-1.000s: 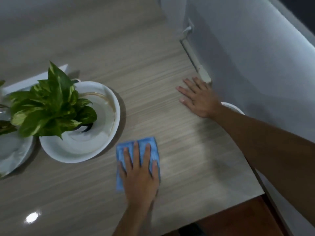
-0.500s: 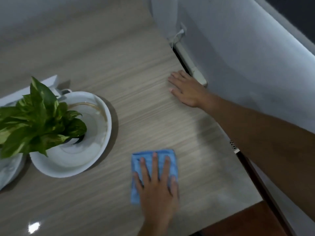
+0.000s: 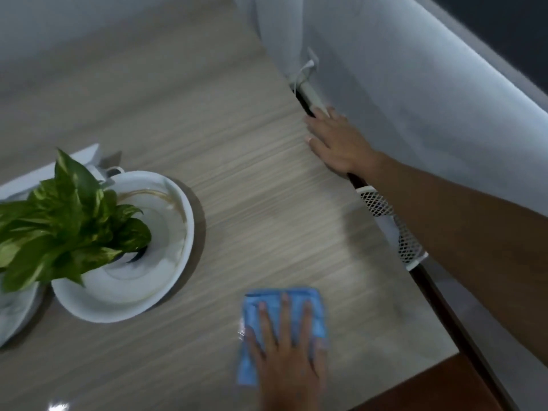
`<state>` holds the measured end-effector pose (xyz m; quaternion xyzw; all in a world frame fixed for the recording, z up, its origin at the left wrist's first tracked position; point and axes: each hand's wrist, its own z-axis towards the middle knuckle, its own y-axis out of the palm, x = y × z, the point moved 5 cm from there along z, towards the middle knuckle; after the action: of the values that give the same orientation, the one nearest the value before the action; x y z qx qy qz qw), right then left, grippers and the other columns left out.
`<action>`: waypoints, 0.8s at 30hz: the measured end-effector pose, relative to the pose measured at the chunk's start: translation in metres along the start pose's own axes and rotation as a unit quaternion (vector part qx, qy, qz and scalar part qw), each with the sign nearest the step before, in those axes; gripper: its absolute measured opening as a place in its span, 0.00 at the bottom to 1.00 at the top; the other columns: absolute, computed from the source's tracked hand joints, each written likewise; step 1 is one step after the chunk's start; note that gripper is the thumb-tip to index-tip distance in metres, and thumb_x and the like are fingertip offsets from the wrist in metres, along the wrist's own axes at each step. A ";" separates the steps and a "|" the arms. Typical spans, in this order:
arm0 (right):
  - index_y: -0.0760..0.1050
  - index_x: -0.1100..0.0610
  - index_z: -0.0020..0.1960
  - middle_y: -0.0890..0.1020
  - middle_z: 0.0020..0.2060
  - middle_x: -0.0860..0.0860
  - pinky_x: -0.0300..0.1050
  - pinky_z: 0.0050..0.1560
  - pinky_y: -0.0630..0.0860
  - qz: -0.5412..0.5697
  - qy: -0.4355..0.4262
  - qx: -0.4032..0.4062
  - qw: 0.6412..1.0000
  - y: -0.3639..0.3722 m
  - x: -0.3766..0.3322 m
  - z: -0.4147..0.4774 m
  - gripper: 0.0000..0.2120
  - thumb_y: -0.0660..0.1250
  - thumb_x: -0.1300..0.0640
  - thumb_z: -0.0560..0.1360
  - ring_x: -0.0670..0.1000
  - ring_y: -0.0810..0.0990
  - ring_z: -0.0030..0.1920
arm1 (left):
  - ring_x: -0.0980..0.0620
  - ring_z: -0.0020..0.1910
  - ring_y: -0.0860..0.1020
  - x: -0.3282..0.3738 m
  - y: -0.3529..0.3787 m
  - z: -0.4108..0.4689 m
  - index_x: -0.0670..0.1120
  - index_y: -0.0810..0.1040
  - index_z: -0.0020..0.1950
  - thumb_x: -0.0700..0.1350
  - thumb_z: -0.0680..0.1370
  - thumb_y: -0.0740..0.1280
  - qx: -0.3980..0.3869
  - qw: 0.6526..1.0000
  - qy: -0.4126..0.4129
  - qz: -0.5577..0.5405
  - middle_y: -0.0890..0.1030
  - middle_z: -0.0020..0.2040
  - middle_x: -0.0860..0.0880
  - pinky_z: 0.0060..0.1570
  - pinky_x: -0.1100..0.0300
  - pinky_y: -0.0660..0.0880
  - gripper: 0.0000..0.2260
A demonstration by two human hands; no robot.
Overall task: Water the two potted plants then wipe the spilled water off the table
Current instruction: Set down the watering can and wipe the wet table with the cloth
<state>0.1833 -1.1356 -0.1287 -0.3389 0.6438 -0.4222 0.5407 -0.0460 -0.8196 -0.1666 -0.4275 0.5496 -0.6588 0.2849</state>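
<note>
A folded blue cloth (image 3: 253, 301) lies on the wooden table (image 3: 267, 203) near its front edge. My left hand (image 3: 289, 363) presses flat on the cloth with fingers spread. A leafy green potted plant (image 3: 65, 229) stands in a wide white dish (image 3: 178, 253) at the left. Only the rim of a second white dish (image 3: 14, 315) shows at the far left; its plant is mostly out of frame. My right hand (image 3: 338, 143) rests palm down on the table's right edge, holding nothing. Spilled water is too faint to make out.
A white mesh basket (image 3: 394, 229) hangs below the table's right edge, under my right forearm. A white cable strip (image 3: 308, 90) runs along the wall at the back right. A flat white box (image 3: 44, 170) lies behind the plant.
My left hand has slid the cloth to the right, away from the dish. My right hand has shifted from the tabletop out to the right edge.
</note>
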 end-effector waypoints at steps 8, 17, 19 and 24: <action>0.57 0.51 0.78 0.54 0.80 0.51 0.57 0.75 0.45 -0.002 -0.004 0.008 1.000 0.015 0.004 -0.022 0.27 0.50 0.42 0.82 0.56 0.47 0.79 | 0.43 0.80 0.57 -0.024 0.010 0.156 0.59 0.65 0.77 0.56 0.81 0.56 0.030 0.999 -0.003 0.014 0.63 0.80 0.51 0.73 0.35 0.56 0.24; 0.60 0.60 0.77 0.62 0.77 0.59 0.57 0.76 0.54 -0.093 -0.001 -0.003 0.996 0.081 -0.040 -0.197 0.29 0.48 0.44 0.82 0.59 0.58 0.77 | 0.36 0.76 0.64 -0.051 -0.001 -0.011 0.56 0.70 0.75 0.56 0.81 0.48 -0.032 0.996 -0.085 0.011 0.67 0.77 0.47 0.70 0.32 0.57 0.25; 0.58 0.59 0.78 0.59 0.78 0.57 0.57 0.76 0.55 -0.092 0.022 0.010 0.995 0.086 -0.045 -0.241 0.30 0.51 0.44 0.81 0.56 0.56 0.78 | 0.38 0.79 0.59 -0.032 -0.001 0.029 0.57 0.67 0.77 0.56 0.80 0.54 -0.033 0.999 -0.024 0.009 0.64 0.79 0.50 0.71 0.32 0.56 0.24; 0.57 0.57 0.78 0.56 0.79 0.53 0.58 0.75 0.57 -0.099 0.049 0.002 0.994 0.091 -0.051 -0.299 0.30 0.53 0.45 0.81 0.54 0.53 0.79 | 0.43 0.81 0.53 -0.055 0.010 0.154 0.59 0.60 0.79 0.57 0.82 0.53 0.000 0.999 -0.017 0.029 0.58 0.82 0.52 0.73 0.33 0.55 0.24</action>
<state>-0.0991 -0.9992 -0.1729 -0.3790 0.6319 -0.4908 0.4649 0.1136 -0.8498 -0.1855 -0.4221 0.5568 -0.6430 0.3135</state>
